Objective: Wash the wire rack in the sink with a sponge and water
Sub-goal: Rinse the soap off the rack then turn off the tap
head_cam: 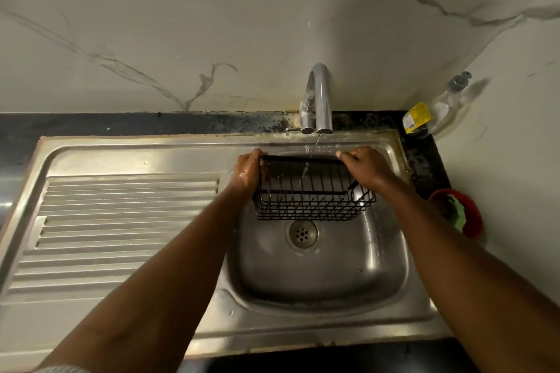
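Observation:
A black wire rack (312, 191) is held over the steel sink basin (378, 275), tilted, under the chrome tap (318, 100). A thin stream of water (312, 154) runs from the spout onto the rack's wires. My left hand (248, 172) grips the rack's left end at the top rim. My right hand (366, 166) grips its right end. Both hands look wet. A green sponge (459, 212) lies in a red bowl (472, 221) on the counter to the right, partly hidden behind my right forearm.
The ribbed steel drainboard (121, 227) stretches to the left of the basin. The drain (302, 234) sits below the rack. A clear soap bottle with a yellow label (430, 115) leans in the back right corner. A marble wall (212, 24) rises behind.

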`<state>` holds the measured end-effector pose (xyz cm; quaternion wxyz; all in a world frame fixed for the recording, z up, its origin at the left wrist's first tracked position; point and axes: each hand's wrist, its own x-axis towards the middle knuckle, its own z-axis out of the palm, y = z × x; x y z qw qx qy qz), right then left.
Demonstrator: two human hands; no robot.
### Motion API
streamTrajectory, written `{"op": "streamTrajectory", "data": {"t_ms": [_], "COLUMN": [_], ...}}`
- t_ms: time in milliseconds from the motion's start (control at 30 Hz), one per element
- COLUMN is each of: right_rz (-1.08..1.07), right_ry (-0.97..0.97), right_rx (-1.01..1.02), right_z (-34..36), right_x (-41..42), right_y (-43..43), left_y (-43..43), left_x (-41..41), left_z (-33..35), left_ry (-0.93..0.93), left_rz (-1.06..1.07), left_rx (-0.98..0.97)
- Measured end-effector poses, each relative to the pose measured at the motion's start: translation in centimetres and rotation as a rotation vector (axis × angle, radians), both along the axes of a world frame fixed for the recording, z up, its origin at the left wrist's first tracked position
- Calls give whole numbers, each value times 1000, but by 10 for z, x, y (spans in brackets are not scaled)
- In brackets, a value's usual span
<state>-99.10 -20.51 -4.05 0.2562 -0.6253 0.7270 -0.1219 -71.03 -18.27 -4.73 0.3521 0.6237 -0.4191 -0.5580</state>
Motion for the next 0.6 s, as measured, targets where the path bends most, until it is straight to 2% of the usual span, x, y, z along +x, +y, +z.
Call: {"op": "streamTrajectory", "data": {"t_ms": [133, 200, 300, 367, 467, 533, 600], "right_rz": [93, 168, 275, 196, 23, -120, -316], "right_ry": [43, 62, -38, -134, -270, -455, -663], "right_rx": [-3, -23, -69, -115, -93, -41, 4], "right_z": [6, 13, 24, 26, 26, 27, 25], "right_x": [24, 48, 102, 126, 121, 104, 83], "right_y": [0, 2, 12, 13, 4, -1, -5], "left_y": [-4, -11, -15, -17, -24, -31, -35], "left_x": [-8, -11, -28, -37, -37, -30, -19], "left_z": [3, 5, 7, 13, 23, 25, 20], "left_ry": [53, 21, -147, -259, -219, -270, -319], "left_rz": [231, 212, 119, 85, -6, -124, -153], "left_rx": [54, 58, 42, -25, -55, -40, -4]}}
